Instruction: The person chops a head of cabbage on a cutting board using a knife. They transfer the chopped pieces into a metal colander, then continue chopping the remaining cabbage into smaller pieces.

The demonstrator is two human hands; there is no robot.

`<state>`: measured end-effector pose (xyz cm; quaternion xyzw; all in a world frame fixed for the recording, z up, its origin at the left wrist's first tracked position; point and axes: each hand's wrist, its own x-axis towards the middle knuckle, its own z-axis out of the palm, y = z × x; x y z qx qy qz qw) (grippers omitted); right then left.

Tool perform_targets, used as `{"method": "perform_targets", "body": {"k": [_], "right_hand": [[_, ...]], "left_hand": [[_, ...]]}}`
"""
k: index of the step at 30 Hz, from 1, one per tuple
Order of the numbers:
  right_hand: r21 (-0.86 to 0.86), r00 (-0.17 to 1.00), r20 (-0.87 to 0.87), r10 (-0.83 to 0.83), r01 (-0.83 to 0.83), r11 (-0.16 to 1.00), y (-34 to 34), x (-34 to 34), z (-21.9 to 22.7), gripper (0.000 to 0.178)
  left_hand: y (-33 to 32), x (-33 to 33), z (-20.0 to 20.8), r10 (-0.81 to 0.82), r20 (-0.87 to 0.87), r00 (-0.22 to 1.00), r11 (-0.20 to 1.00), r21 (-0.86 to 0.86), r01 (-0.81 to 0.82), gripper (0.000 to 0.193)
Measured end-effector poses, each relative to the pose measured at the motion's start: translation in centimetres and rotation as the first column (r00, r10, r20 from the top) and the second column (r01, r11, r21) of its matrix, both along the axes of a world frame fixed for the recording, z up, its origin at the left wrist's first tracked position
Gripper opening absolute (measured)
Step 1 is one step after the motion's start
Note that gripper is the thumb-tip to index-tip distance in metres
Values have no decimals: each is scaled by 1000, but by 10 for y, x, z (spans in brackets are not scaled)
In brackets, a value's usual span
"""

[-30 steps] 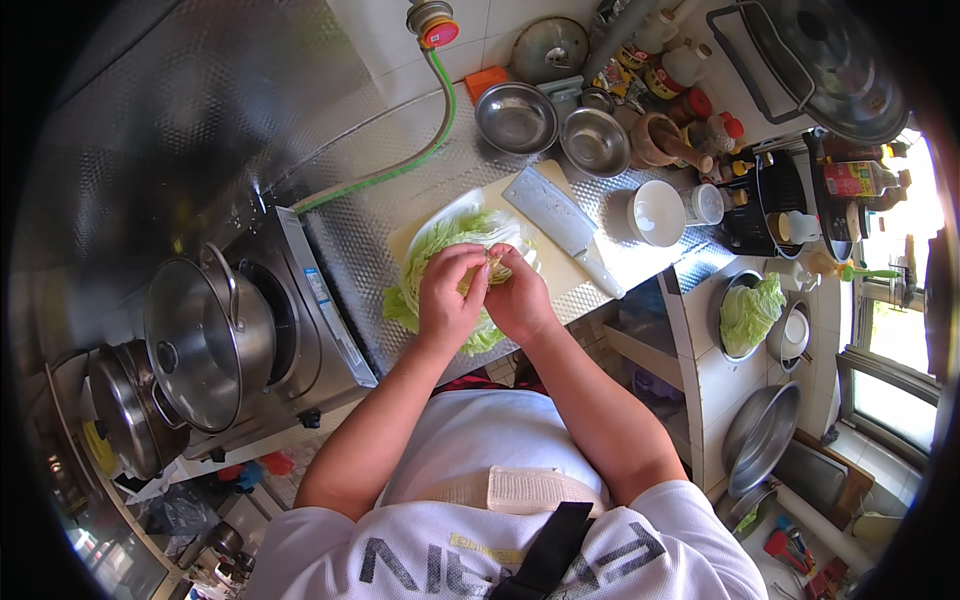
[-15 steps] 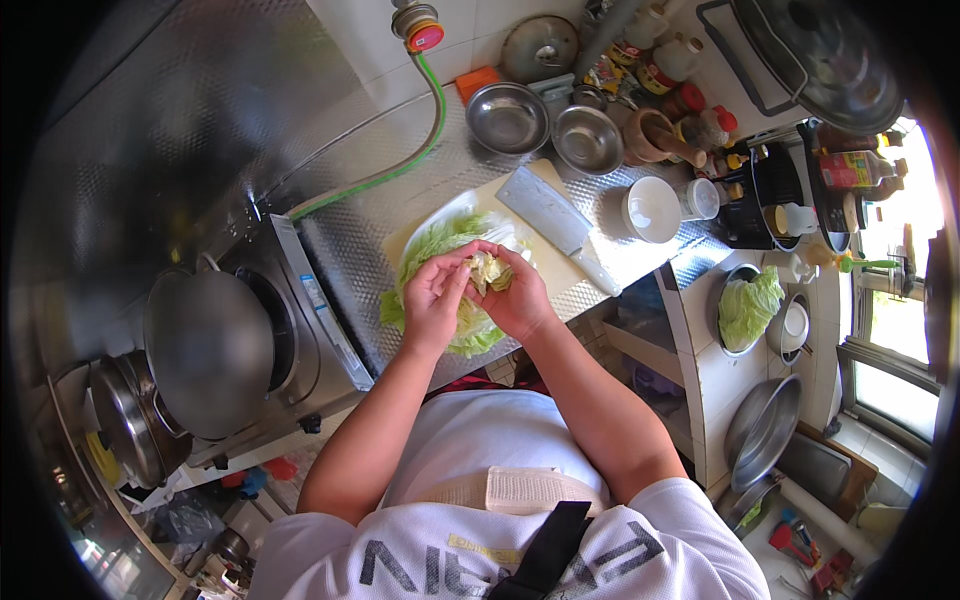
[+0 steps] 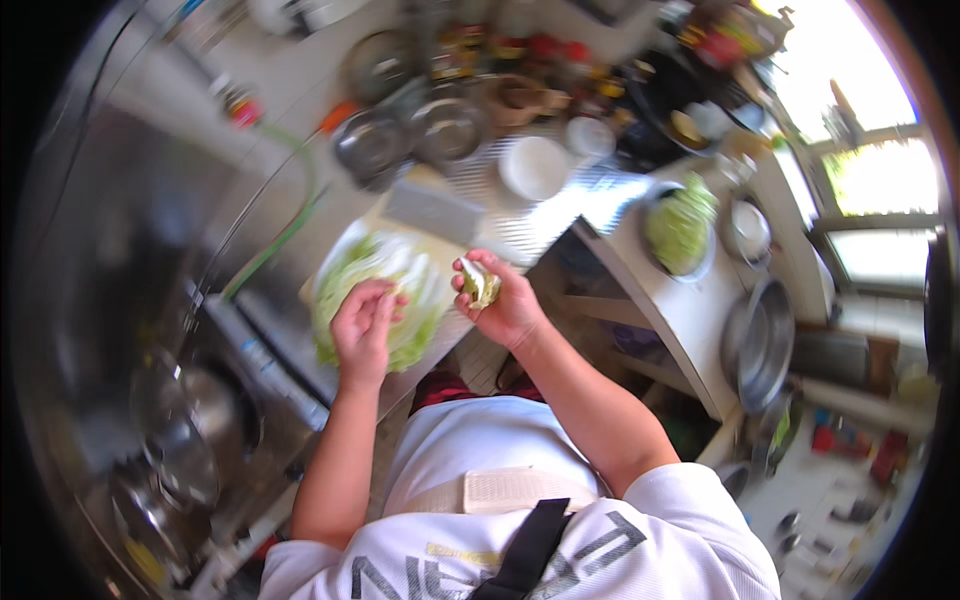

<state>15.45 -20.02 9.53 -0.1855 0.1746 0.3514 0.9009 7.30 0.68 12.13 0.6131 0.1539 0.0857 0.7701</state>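
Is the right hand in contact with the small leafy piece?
Touching: the head view shows the right hand curled around the small leafy piece.

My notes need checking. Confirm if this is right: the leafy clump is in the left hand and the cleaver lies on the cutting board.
Not quite: the head view shows the leafy clump in the right hand, not the left hand. The cleaver lies on the cutting board.

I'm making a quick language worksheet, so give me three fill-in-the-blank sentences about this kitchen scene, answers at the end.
1. The ____ hand holds a small leafy piece.
2. The hose is coloured ____.
3. In the picture, the leafy head lies to the ____ of the window.
Missing words: right; green; left.
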Motion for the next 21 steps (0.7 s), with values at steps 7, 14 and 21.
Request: {"method": "perform_targets", "body": {"k": [7, 14, 21], "right_hand": [[-2, 762, 6, -647, 647, 762, -246, -51, 45, 24], [3, 2, 293, -956, 1000, 3, -601, -182, 137, 37], [-408, -258, 240, -936, 848, -338, -788, -306, 113, 99]], "left_hand": [[-131, 16, 1, -375, 60, 925, 927, 16, 375, 9], [-312, -20, 5, -679, -111, 726, 721, 86, 687, 5], [-443, -51, 21, -881, -68, 467, 463, 69, 884, 2]]}}
